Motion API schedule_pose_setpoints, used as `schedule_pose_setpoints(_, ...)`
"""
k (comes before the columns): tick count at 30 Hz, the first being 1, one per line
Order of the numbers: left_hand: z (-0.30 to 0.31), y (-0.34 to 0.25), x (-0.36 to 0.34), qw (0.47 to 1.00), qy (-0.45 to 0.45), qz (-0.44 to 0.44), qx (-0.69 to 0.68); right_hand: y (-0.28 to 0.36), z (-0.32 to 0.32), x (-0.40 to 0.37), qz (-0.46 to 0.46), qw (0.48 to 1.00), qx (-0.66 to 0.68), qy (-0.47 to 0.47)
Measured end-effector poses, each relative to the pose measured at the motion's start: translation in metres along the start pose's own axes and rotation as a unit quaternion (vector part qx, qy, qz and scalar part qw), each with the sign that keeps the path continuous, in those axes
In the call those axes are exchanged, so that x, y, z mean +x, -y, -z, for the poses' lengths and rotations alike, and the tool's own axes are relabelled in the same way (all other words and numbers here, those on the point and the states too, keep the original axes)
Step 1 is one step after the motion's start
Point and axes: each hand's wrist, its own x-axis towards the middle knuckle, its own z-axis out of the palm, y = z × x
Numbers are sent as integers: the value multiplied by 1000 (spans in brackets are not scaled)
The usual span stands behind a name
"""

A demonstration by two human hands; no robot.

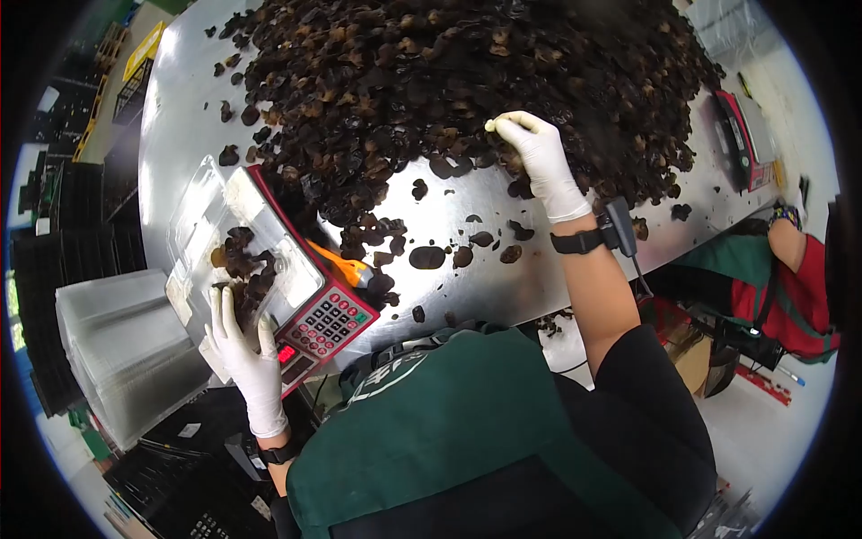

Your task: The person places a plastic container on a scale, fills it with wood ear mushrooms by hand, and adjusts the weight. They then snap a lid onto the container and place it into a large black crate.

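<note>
My left hand (238, 350), in a white glove, lies with fingers apart at the near edge of a clear plastic container (301, 280), its fingertips by some dark fungus pieces (256, 269) inside. The container rests on a red and white scale (328, 325) with a keypad and a lit red display. Over the edge of a large heap of dark fungus (431, 81) is my right hand (539, 157), also gloved, thumb and index finger pinched together. Whether anything is between those fingertips is too small to tell. An orange-handled tool (346, 267) lies beside the scale.
Loose pieces (426, 258) are scattered on the metal table (548, 287). Stacked clear containers (126, 350) stand at the left, by black crates (58, 278). Another scale (741, 144) is at the right, near a person in a red and green garment (786, 292).
</note>
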Motion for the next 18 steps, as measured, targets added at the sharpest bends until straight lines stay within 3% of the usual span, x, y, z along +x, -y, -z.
schedule_pose_setpoints(2, 4, -3, 1, 1000, 7, -2, -10, 4, -4, -4, -11, 966, 223, 127)
schedule_pose_setpoints(4, 6, 0, 0, 1000, 11, -5, -13, 5, -16, -3, -88, 911, 352, 196)
schedule_pose_setpoints(7, 12, -3, 0, 999, 4, -6, -45, 1, -44, 9, -149, 823, 442, 323)
schedule_pose_setpoints(11, 20, -3, 1, 994, -23, -3, -106, 14, -97, 13, -206, 771, 457, 393)
schedule_pose_setpoints(14, 22, 0, -1, 990, -50, 19, -130, 42, -146, 0, -189, 788, 411, 418)
schedule_pose_setpoints(15, 21, 1, 0, 990, -70, 22, -120, 52, -162, -6, -186, 769, 407, 457)
schedule_pose_setpoints(18, 26, 0, 3, 986, -115, 27, -120, 81, -215, -31, -150, 801, 310, 490)
